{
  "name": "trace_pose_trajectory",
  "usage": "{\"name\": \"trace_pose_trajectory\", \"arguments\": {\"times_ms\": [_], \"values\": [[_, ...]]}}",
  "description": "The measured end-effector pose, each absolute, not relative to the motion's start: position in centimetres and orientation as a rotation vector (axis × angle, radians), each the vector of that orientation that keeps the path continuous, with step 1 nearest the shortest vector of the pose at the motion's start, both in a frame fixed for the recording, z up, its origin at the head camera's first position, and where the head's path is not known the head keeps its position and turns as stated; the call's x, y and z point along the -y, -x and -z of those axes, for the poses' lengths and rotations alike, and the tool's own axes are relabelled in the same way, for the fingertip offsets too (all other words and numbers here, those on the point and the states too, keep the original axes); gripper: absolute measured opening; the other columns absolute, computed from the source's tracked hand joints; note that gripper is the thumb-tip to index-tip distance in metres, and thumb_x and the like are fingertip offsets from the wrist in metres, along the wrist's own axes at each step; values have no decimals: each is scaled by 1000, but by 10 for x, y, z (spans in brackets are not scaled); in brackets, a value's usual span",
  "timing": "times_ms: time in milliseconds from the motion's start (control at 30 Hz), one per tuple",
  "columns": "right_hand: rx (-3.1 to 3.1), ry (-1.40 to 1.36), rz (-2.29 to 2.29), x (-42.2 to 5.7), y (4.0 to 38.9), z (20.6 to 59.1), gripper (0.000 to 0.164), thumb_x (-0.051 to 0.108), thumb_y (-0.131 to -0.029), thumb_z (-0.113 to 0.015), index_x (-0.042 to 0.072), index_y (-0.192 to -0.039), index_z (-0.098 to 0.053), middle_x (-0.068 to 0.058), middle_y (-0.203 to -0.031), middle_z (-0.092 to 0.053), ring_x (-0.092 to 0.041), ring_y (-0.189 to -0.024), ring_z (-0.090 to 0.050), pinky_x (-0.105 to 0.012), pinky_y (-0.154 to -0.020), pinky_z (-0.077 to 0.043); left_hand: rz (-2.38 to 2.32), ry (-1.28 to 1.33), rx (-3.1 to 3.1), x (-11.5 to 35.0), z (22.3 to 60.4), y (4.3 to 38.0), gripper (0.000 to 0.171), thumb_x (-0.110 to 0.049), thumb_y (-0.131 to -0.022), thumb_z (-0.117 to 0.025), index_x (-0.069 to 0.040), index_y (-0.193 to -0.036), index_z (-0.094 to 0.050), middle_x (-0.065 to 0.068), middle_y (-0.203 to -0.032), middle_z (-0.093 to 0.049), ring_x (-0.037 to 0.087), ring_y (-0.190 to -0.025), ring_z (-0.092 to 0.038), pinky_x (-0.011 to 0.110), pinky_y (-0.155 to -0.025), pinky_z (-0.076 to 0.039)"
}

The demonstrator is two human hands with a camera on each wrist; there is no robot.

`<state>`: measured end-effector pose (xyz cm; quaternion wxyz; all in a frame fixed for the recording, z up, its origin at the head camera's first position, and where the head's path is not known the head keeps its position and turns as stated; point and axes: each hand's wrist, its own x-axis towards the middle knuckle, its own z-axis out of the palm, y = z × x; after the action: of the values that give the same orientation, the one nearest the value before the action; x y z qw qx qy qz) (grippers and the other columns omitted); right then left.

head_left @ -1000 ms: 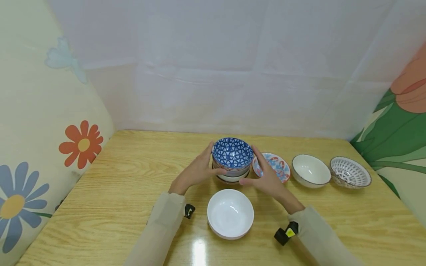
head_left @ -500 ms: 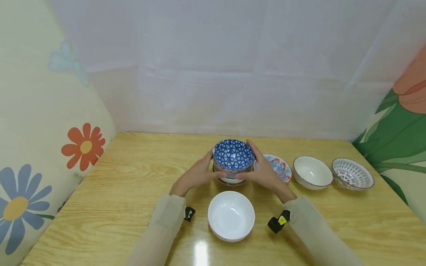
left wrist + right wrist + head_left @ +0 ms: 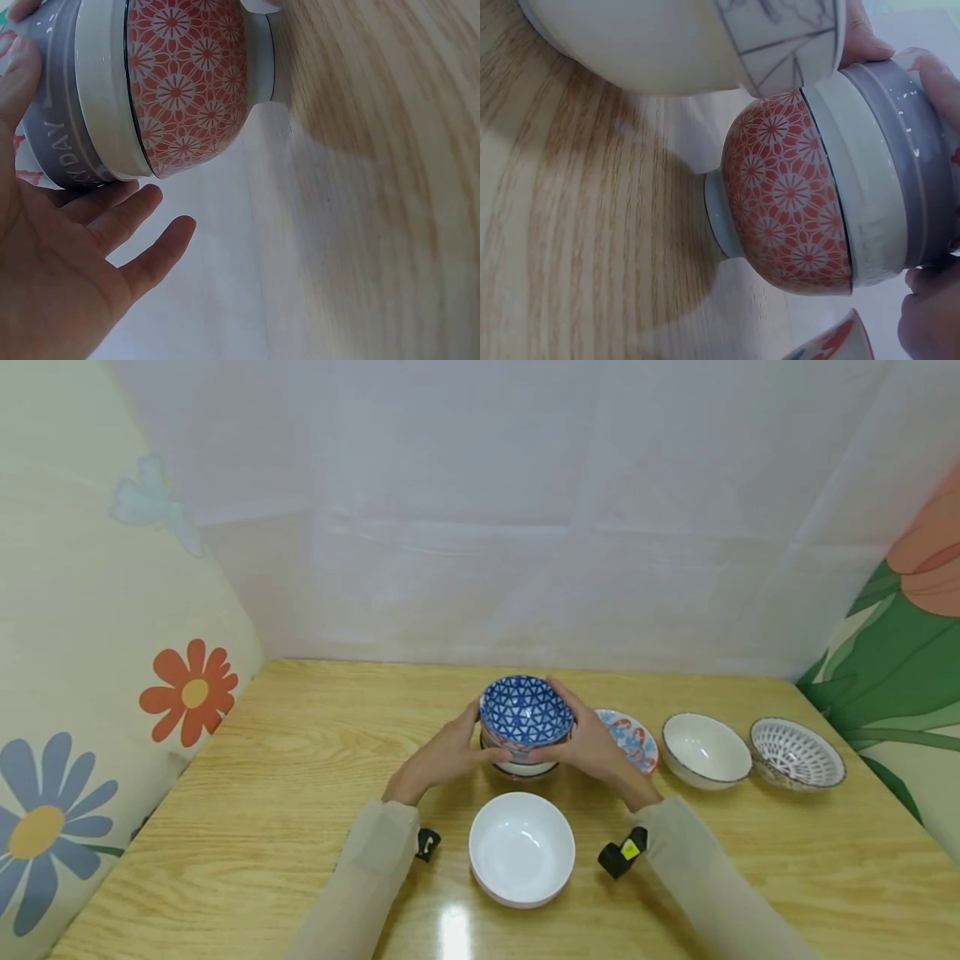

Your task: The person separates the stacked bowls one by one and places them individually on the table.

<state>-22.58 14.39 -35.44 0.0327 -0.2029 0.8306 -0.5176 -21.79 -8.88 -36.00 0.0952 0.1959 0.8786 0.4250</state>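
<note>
At the middle of the desk, head view: the bowl stack, topped by a blue-patterned bowl, stands behind a white bowl. The right hand has closed in opposite the left hand; both now hold the upper bowls, apparently giving two-sided support.

Left wrist view: fingers and thumb span the grey bowl.

Right wrist view: digits contact the grey bowl; the red floral bowl stands lowest, foot on the desk.

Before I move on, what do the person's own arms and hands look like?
The left hand and right hand wear no gloves. The left sleeve and right sleeve are long, plain and pale beige. A small black device shows at each wrist, left and right; the right one bears a yellow patch.
</note>
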Motion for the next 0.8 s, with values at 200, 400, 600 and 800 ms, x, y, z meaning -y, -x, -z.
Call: {"name": "trace_pose_trajectory", "arguments": {"times_ms": [200, 400, 600, 800], "values": [[-2573, 625, 1603, -144, 228, 356, 108, 17, -69, -86, 12, -153, -19, -19, -153, -29, -41, -137, -34, -54, -110, -31, -1259, -588, -2612, 89, 359, 217, 101, -45, -84, -70, -15, -155, -5, 11, -157, -23, 29, -144, -24, 50, -116, -21], [-2602, 597, 1612, -144, 229, 359, 106, 16, -68, -86, 12, -152, -22, -18, -154, -30, -41, -137, -34, -54, -110, -31, -1268, -587, -2605, 89, 360, 218, 100, -45, -84, -70, -17, -155, -4, 10, -158, -22, 29, -144, -23, 51, -116, -20], [-2613, 588, 1628, -143, 227, 357, 106, 14, -67, -87, 10, -152, -23, -18, -153, -30, -40, -137, -34, -54, -110, -31, -1290, -591, -2590, 89, 360, 217, 100, -42, -85, -70, -20, -155, -2, 9, -158, -21, 28, -144, -23, 51, -116, -20], [-2578, 578, 1685, -143, 224, 350, 108, 9, -65, -87, 11, -152, -23, -17, -153, -30, -40, -137, -35, -54, -110, -32, -1273, -601, -2594, 89, 360, 218, 99, -41, -86, -69, -21, -155, -1, 6, -159, -18, 28, -145, -20, 51, -116, -20]]}}
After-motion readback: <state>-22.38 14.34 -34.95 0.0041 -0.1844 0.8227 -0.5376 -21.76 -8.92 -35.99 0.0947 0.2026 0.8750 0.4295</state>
